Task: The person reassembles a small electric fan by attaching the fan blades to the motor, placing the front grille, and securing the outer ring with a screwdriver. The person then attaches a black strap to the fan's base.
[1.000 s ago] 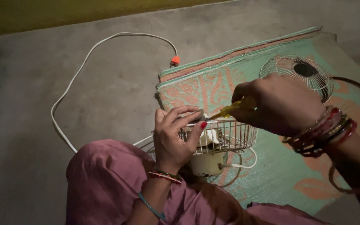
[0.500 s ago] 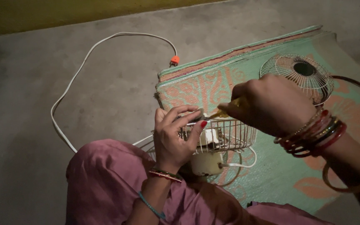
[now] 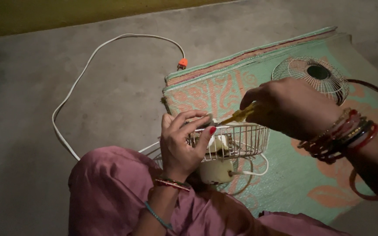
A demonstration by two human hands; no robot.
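Note:
A small white table fan point(image 3: 217, 168) lies on its back in front of my lap, its rear wire guard point(image 3: 237, 140) facing up. My left hand point(image 3: 182, 144) grips the near rim of that guard, fingers curled over the wires. My right hand point(image 3: 289, 107) holds a yellow-handled screwdriver point(image 3: 238, 116), its tip pointing left and down toward the guard's rim by my left fingers. Several bangles ring my right wrist.
The detached front wire grille point(image 3: 311, 76) lies on a green and orange patterned mat point(image 3: 285, 183). The fan's white cord point(image 3: 84, 74) loops across the grey floor to an orange plug point(image 3: 182, 63). My pink-clad knee point(image 3: 106, 188) fills the lower left.
My right hand has shifted slightly, moving the screwdriver a little along the guard's rim. My left hand keeps its hold on the guard.

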